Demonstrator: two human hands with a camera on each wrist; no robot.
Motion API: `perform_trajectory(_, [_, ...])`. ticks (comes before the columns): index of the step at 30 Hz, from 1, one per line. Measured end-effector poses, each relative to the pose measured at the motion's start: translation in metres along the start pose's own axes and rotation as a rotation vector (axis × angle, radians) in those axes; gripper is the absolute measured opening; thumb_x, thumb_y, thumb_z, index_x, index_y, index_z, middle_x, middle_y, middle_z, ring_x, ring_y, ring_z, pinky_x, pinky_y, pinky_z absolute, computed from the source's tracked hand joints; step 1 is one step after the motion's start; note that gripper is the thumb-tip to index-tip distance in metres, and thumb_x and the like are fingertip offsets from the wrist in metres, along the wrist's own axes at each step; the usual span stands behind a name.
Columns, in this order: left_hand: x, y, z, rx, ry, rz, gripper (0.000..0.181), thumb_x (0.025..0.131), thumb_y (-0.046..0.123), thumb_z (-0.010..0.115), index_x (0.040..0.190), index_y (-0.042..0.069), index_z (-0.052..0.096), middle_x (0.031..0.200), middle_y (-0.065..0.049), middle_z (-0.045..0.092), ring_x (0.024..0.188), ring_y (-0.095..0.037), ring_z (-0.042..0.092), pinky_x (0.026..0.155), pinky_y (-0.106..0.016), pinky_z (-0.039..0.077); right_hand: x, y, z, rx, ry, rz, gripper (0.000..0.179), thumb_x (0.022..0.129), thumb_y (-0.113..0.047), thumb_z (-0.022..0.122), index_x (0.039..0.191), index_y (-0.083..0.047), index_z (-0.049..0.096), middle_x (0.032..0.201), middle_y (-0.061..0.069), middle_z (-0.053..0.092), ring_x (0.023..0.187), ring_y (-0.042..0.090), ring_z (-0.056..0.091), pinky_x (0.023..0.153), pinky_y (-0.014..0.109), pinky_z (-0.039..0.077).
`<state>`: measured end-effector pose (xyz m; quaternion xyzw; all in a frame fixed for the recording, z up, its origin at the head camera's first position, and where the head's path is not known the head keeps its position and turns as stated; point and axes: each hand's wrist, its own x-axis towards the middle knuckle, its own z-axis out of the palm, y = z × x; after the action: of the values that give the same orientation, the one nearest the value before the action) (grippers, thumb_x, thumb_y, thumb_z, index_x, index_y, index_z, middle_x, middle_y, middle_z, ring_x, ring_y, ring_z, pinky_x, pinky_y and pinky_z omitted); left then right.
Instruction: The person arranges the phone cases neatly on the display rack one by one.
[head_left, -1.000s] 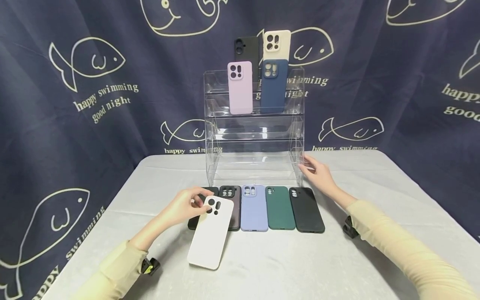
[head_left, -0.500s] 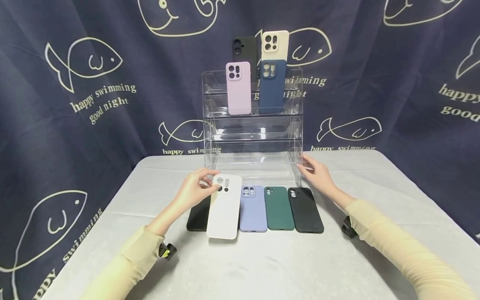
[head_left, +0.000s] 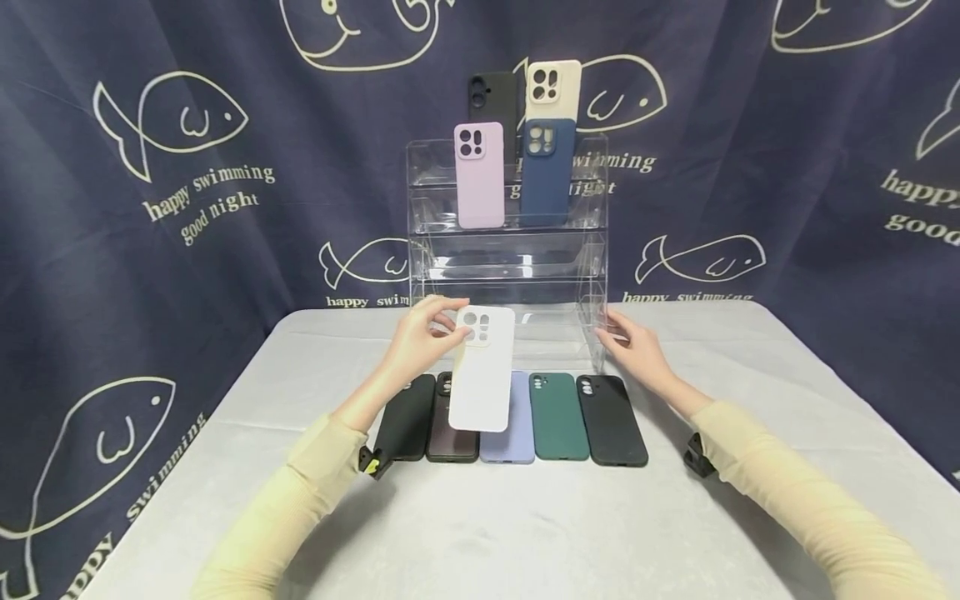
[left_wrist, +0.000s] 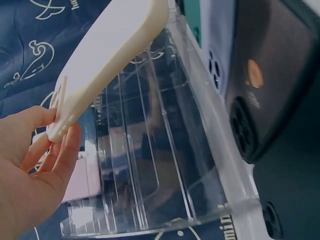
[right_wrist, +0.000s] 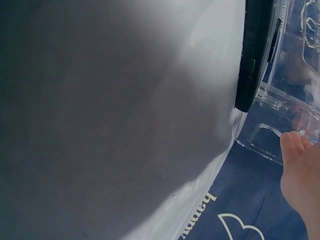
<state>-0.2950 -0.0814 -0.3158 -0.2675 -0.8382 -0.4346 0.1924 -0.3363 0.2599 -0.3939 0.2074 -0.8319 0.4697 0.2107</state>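
My left hand (head_left: 430,335) pinches a white phone case (head_left: 483,379) by its upper left edge, beside the camera cutouts. The case hangs upright in front of the lower tiers of a clear acrylic display stand (head_left: 510,296), above the row of cases on the table. In the left wrist view, the thumb lies on one face of the white case (left_wrist: 107,52) and the fingers support its edge. My right hand (head_left: 637,350) touches the stand's right side low down; in the right wrist view its fingertips meet the clear side panel (right_wrist: 262,135).
A lilac case (head_left: 481,187), a blue case (head_left: 546,187), a cream case (head_left: 566,96) and a black case (head_left: 498,96) stand in the upper tiers. On the table lie a green case (head_left: 561,421), a periwinkle case (head_left: 517,446) and several dark cases (head_left: 615,425).
My left hand has lifted the white case up and to the right, from low over the table's left cases to in front of the stand. The right hand stays at the stand's side.
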Motion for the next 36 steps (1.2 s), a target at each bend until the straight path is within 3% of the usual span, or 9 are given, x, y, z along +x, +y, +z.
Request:
perform_trajectory(5, [0.013, 0.005, 0.006, -0.03, 0.053, 0.002, 0.036, 0.08, 0.005, 0.072, 0.115, 0.003, 0.064, 0.108, -0.012, 0.063, 0.079, -0.021, 0.064, 0.071, -0.021, 0.059, 0.002, 0.023, 0.003, -0.013, -0.008, 0.024, 0.047, 0.091, -0.009, 0.06, 0.132, 0.008, 0.046, 0.123, 0.029, 0.056, 0.106, 0.041, 0.06, 0.082, 0.002, 0.046])
perform_trajectory(8, [0.019, 0.006, 0.01, -0.042, 0.078, 0.006, 0.035, 0.08, 0.006, 0.073, 0.113, 0.002, 0.064, 0.108, -0.012, 0.063, 0.08, -0.02, 0.064, 0.072, -0.022, 0.059, 0.003, 0.025, 0.003, -0.008, -0.008, 0.033, 0.047, 0.091, -0.009, 0.061, 0.132, 0.008, 0.046, 0.125, 0.029, 0.055, 0.108, 0.041, 0.059, 0.084, 0.006, 0.048])
perform_trajectory(16, [0.038, 0.002, 0.019, -0.044, 0.143, 0.049, 0.033, 0.08, 0.01, 0.073, 0.111, 0.002, 0.065, 0.104, -0.012, 0.065, 0.079, -0.022, 0.066, 0.073, -0.03, 0.06, -0.001, -0.01, -0.002, -0.012, -0.009, 0.014, 0.044, 0.089, -0.001, 0.06, 0.127, 0.015, 0.047, 0.116, 0.035, 0.057, 0.102, 0.045, 0.06, 0.083, 0.019, 0.053])
perform_trajectory(22, [0.057, 0.006, 0.022, -0.053, 0.157, 0.063, 0.035, 0.082, 0.011, 0.072, 0.114, 0.002, 0.063, 0.105, -0.012, 0.063, 0.081, -0.021, 0.066, 0.073, -0.02, 0.058, -0.003, -0.016, -0.001, -0.017, -0.006, 0.026, 0.044, 0.089, -0.001, 0.059, 0.128, 0.015, 0.046, 0.117, 0.034, 0.057, 0.102, 0.045, 0.061, 0.083, 0.02, 0.052])
perform_trajectory(26, [0.068, 0.009, 0.024, -0.056, 0.163, 0.066, 0.035, 0.082, 0.011, 0.071, 0.116, 0.002, 0.062, 0.108, -0.012, 0.061, 0.083, -0.021, 0.065, 0.075, -0.023, 0.059, -0.003, -0.014, -0.001, -0.022, -0.008, 0.03, 0.044, 0.089, -0.001, 0.06, 0.128, 0.014, 0.047, 0.117, 0.034, 0.058, 0.102, 0.044, 0.061, 0.083, 0.024, 0.052])
perform_trajectory(31, [0.083, 0.013, 0.025, -0.082, 0.187, 0.095, 0.037, 0.083, 0.01, 0.071, 0.117, 0.0, 0.061, 0.109, -0.013, 0.06, 0.084, -0.022, 0.064, 0.076, -0.031, 0.06, -0.002, -0.004, 0.001, -0.035, -0.005, 0.039, 0.045, 0.09, -0.002, 0.06, 0.13, 0.013, 0.045, 0.118, 0.034, 0.057, 0.102, 0.044, 0.061, 0.084, 0.024, 0.052])
perform_trajectory(36, [0.098, 0.017, 0.025, -0.091, 0.229, 0.114, 0.036, 0.082, 0.008, 0.071, 0.116, 0.0, 0.062, 0.108, -0.015, 0.058, 0.084, -0.023, 0.064, 0.075, -0.024, 0.06, 0.001, 0.017, 0.004, -0.026, 0.002, 0.037, 0.047, 0.091, -0.007, 0.06, 0.132, 0.009, 0.045, 0.123, 0.031, 0.056, 0.105, 0.042, 0.06, 0.085, 0.019, 0.052])
